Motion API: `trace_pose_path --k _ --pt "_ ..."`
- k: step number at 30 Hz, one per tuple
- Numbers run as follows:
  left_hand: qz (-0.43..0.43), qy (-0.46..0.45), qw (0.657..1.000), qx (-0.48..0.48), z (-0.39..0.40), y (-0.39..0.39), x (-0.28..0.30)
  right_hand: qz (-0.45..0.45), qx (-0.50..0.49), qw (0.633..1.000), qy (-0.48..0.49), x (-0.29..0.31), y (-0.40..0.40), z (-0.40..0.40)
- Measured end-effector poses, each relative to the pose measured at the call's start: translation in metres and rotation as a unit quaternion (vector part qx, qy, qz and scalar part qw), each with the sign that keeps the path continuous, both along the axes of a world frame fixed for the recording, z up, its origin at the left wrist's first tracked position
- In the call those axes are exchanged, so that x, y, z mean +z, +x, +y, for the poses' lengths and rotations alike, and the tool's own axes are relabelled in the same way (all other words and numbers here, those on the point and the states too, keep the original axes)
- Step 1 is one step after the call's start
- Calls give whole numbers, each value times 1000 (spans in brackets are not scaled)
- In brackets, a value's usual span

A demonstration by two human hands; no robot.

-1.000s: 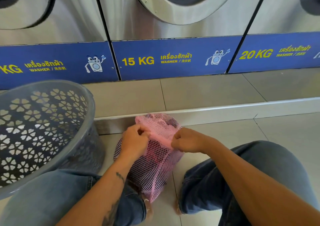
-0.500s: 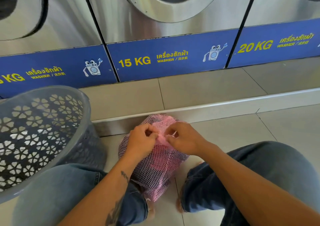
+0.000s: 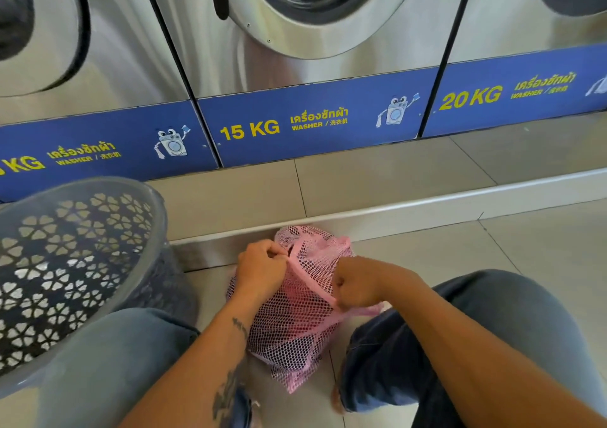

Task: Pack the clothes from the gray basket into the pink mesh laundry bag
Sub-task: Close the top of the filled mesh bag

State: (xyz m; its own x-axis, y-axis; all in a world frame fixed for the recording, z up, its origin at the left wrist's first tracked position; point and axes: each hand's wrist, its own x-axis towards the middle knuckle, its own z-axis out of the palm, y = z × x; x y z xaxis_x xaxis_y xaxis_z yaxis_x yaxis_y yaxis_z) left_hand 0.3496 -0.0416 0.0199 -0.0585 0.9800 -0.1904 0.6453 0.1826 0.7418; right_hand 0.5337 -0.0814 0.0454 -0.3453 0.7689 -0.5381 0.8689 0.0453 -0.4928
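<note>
Closing the bag [image 3: 295,322] on the floor between the knees, basket [image 3: 75,263] at 9 o'clock.

Basket tilts toward the person; through its flower cut-outs only dark shows, no clothes that I can make out. Left hand [image 3: 261,268] pinches the bag's pink band at the mouth, fingers curled tight. Bag bulges with dark and pink cloth, seemingly packed. Right hand [image 3: 356,284], at 3 o'clock of the bag, is fisted on the band's other end. To close it well, I judge: anchor with the left, pull steadily with the right, keeping cloth clear of the seam.
</note>
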Motion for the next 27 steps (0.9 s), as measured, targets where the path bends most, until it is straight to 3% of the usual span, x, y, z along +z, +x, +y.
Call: trace_pose_path --k 3,8,12,17,21,27 --pt "-31 -11 999 -28 0 -1 -2 -10 -38 999 -15 -9 14 -2" --pt "-82 -37 995 -40 -7 -9 -8 112 -135 981 85 -17 -3 4" --pt "-133 -40 989 -46 -11 -15 -8 185 -178 963 79 -31 -30 9" --pt "-136 -39 990 -27 -11 -23 -8 191 -206 954 102 -45 -60 7" --pt "-78 -24 996 -23 -12 -27 -11 166 -126 977 45 -38 -57 8" --pt "-61 -17 998 23 -10 -31 -15 38 44 996 -61 -29 -40 2"
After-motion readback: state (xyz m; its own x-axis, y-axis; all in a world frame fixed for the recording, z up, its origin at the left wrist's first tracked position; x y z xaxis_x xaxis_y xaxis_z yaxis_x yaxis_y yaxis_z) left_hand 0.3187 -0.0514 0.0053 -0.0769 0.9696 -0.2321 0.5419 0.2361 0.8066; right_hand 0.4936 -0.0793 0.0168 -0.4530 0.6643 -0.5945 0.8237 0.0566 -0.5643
